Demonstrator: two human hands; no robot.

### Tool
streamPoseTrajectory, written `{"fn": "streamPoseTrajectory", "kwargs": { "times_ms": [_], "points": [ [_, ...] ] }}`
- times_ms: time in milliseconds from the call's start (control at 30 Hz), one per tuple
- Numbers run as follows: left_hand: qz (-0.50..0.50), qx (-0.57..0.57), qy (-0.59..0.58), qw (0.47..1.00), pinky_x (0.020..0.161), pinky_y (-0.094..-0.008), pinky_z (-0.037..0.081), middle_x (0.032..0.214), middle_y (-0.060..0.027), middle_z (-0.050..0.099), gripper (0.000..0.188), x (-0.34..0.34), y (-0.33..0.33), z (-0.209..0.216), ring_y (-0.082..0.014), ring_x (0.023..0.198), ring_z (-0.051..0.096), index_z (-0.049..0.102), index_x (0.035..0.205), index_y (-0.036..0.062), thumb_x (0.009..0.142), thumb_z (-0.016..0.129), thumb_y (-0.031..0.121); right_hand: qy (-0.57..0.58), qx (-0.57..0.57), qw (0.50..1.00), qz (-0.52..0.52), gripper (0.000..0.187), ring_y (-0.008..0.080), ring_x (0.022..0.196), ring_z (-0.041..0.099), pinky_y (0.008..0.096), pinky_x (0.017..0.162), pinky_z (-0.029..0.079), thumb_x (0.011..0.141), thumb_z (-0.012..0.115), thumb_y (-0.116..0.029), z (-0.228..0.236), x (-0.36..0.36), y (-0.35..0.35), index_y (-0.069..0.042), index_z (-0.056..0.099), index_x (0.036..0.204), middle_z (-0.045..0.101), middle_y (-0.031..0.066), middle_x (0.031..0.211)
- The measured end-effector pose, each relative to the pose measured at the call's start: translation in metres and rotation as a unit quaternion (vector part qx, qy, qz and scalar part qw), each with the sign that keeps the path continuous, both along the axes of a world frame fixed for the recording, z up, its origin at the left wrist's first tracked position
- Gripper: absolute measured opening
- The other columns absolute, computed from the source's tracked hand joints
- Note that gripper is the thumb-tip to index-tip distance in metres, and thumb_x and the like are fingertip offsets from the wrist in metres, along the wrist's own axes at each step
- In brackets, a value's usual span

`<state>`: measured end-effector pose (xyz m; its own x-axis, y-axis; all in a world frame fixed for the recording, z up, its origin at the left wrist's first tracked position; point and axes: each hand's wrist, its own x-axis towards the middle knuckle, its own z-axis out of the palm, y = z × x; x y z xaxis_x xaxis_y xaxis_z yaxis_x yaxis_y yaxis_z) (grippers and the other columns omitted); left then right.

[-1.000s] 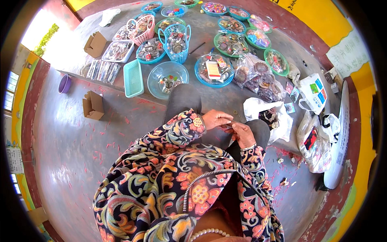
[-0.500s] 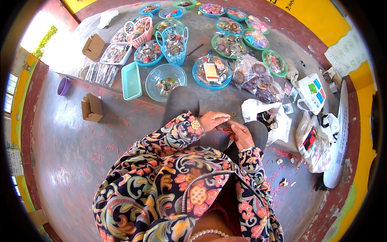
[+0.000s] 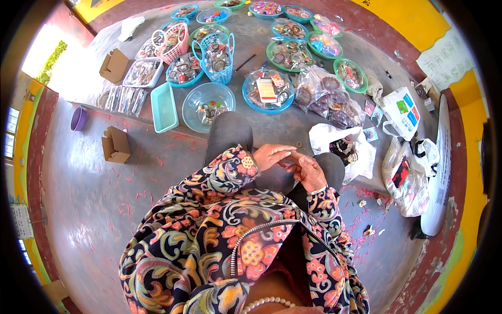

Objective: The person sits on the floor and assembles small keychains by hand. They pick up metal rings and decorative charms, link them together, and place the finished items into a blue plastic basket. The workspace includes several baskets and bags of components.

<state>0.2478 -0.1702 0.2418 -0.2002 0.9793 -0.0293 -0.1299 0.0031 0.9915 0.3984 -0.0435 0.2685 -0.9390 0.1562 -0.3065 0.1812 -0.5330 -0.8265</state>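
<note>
My left hand [image 3: 270, 154] and my right hand [image 3: 309, 171] meet fingertip to fingertip over my lap, above my grey trousers [image 3: 230, 133]. The left fingers stretch toward the right hand, whose fingers curl inward. Whatever lies between the fingertips is too small to make out. Both sleeves are floral. Nearest ahead are a clear blue bowl [image 3: 212, 99] with a few small pieces and a blue bowl [image 3: 269, 91] holding a card and trinkets. An open white plastic bag [image 3: 340, 149] with dark items lies just right of my hands.
Several bowls and a blue basket [image 3: 217, 57] and pink basket [image 3: 170, 42] of small items spread across the floor ahead. A turquoise tray [image 3: 164, 107], a small cardboard box [image 3: 116, 145] and a purple cup [image 3: 78, 119] sit left. Plastic bags [image 3: 408, 178] lie right.
A small red piece seen between my fingers earlier no longer shows. The hands stay together over my lap, shifted only slightly.
</note>
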Motion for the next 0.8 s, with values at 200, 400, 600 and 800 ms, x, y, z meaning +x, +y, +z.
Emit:
{"fn": "streamPoseTrajectory", "kwargs": {
  "times_ms": [200,400,600,800],
  "points": [
    [0.012,0.016,0.041,0.999,0.072,-0.0237,0.048,0.099,-0.0051,0.058,0.030,0.000,0.002,0.004,-0.0095,0.082,0.056,0.048,0.119,0.0068,0.092,0.040,0.016,0.017,-0.003,1.000,-0.001,0.051,0.0096,0.086,0.054,0.0149,0.051,0.034,0.084,0.051,-0.039,-0.004,0.000,0.002,-0.003,0.045,0.121,0.056,0.0070,0.109],
    [0.059,0.017,0.056,0.997,0.065,-0.0216,0.048,0.093,-0.0047,0.059,0.028,0.000,0.003,0.005,-0.0080,0.074,0.056,0.050,0.117,0.0076,0.091,0.042,0.015,0.026,-0.003,1.000,-0.011,0.054,0.0098,0.086,0.053,0.0151,0.051,0.035,0.084,0.051,-0.041,0.002,-0.002,0.001,-0.004,0.044,0.122,0.054,0.0087,0.113],
    [0.060,-0.009,-0.016,0.998,0.061,-0.0214,0.048,0.089,-0.0032,0.060,0.028,0.000,0.002,0.011,-0.0071,0.070,0.055,0.052,0.115,0.0056,0.091,0.042,0.016,0.022,-0.014,1.000,-0.011,0.052,0.0104,0.083,0.054,0.0149,0.052,0.036,0.085,0.051,-0.038,0.003,0.000,0.002,-0.004,0.042,0.123,0.055,0.0096,0.111],
    [0.065,-0.020,-0.082,0.994,0.061,-0.0221,0.049,0.097,-0.0063,0.059,0.030,-0.003,0.002,0.005,-0.0105,0.081,0.057,0.051,0.115,0.0025,0.092,0.040,0.020,0.008,0.023,0.999,-0.030,0.042,0.0093,0.079,0.055,0.0160,0.054,0.038,0.084,0.054,-0.022,0.006,-0.002,-0.001,-0.002,0.045,0.121,0.056,0.0088,0.109]
  ]
}}
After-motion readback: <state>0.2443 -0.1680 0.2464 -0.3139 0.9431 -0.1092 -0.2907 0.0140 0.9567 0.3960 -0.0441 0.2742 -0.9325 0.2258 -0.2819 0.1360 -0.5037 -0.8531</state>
